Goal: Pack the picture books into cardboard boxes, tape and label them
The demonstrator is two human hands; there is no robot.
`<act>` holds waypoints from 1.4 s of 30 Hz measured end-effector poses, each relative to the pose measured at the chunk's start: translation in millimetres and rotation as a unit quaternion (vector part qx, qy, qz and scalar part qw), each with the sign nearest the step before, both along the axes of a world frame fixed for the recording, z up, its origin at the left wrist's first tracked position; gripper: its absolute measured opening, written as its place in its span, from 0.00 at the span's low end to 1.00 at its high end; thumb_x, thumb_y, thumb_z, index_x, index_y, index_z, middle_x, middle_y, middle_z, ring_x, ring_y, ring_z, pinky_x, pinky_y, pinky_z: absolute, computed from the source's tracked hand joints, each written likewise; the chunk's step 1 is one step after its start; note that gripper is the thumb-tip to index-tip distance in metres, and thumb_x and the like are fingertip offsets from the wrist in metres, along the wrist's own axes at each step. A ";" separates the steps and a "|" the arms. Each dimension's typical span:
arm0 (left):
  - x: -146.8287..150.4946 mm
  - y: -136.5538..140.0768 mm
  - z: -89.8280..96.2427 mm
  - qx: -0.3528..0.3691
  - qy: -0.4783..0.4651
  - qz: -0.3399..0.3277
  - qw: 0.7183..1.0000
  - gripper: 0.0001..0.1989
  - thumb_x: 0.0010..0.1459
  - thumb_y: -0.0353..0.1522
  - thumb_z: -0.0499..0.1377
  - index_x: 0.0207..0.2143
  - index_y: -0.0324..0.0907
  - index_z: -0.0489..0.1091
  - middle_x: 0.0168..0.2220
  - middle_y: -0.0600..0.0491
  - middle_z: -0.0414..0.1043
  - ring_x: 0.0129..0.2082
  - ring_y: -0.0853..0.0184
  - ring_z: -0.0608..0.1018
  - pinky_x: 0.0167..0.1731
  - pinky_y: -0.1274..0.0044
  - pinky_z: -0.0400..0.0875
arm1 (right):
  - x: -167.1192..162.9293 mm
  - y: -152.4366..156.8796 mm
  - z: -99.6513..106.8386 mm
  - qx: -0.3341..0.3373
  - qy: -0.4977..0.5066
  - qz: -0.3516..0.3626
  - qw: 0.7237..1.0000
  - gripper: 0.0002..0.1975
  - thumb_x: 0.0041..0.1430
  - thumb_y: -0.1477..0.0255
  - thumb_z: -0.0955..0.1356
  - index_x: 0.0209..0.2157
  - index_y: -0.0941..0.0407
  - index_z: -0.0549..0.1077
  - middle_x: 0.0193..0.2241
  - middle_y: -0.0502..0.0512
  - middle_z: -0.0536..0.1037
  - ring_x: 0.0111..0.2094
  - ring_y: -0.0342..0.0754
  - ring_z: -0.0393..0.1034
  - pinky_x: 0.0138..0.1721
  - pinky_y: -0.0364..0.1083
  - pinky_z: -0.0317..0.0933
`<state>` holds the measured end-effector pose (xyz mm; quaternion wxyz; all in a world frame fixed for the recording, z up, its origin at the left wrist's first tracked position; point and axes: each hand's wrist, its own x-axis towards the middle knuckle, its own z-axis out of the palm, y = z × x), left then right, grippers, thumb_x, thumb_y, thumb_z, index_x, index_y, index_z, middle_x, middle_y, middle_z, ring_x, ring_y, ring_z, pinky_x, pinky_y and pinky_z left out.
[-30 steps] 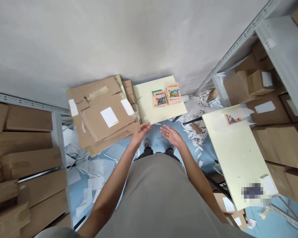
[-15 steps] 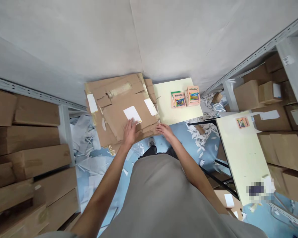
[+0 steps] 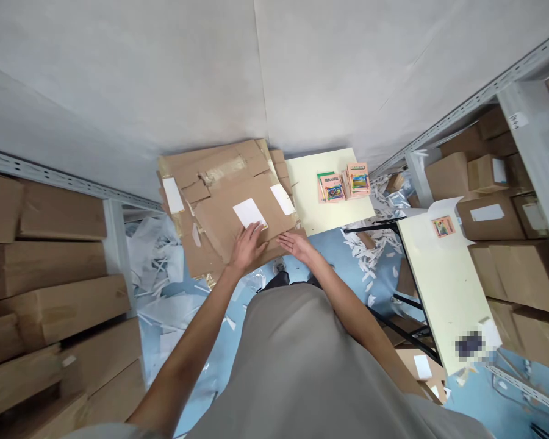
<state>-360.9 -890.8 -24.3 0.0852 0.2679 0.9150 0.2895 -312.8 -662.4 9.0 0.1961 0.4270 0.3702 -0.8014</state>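
Flattened cardboard (image 3: 219, 222) lies in a stack on the table against the wall, with torn flaps, brown tape and white labels on it. My left hand (image 3: 246, 247) rests on the near part of the top sheet, fingers spread, fingertips at the lower edge of a white label (image 3: 249, 213). My right hand (image 3: 297, 245) lies on the cardboard's near right corner, its fingers stretched out to the left. Neither hand holds anything. To the right, two short stacks of pink-covered books (image 3: 357, 180) stand on the pale tabletop (image 3: 311, 213).
Shelves of cardboard boxes stand at left (image 3: 73, 305) and right (image 3: 521, 274). A second pale table (image 3: 443, 286) at right bears a small pink book (image 3: 443, 226) on a white sheet. Paper scraps (image 3: 370, 262) and plastic wrapping (image 3: 155, 250) litter the blue floor.
My right hand has moved slightly left, from the cardboard's right corner onto its near edge. My left hand stays on the top sheet. The view has shifted a little.
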 end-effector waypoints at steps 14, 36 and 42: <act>-4.4 -18.4 25.2 0.018 -0.042 0.051 0.998 0.33 0.64 0.31 0.61 0.72 0.43 0.66 0.76 0.37 0.63 0.80 0.44 0.59 0.77 0.46 0.52 | -17.4 -46.5 6.3 -0.019 -0.006 -0.023 1.000 0.03 0.67 0.71 0.73 0.37 0.52 0.77 0.35 0.53 0.86 0.41 0.47 0.84 0.44 0.43 0.76; -21.6 -0.9 167.1 0.198 0.045 0.168 0.965 0.37 0.71 0.45 0.63 0.76 0.46 0.59 0.74 0.41 0.66 0.75 0.50 0.68 0.76 0.56 0.61 | -21.7 -5.1 68.9 0.038 0.183 -0.086 0.979 0.07 0.62 0.69 0.77 0.41 0.51 0.79 0.47 0.51 0.88 0.56 0.50 0.81 0.58 0.47 0.75; -63.5 32.8 167.0 0.226 0.037 0.165 0.959 0.38 0.70 0.49 0.64 0.76 0.45 0.61 0.75 0.40 0.64 0.76 0.49 0.66 0.76 0.55 0.60 | 72.4 133.3 85.5 0.110 0.176 -0.164 0.965 0.16 0.61 0.56 0.77 0.46 0.50 0.81 0.53 0.55 0.88 0.63 0.59 0.79 0.60 0.57 0.77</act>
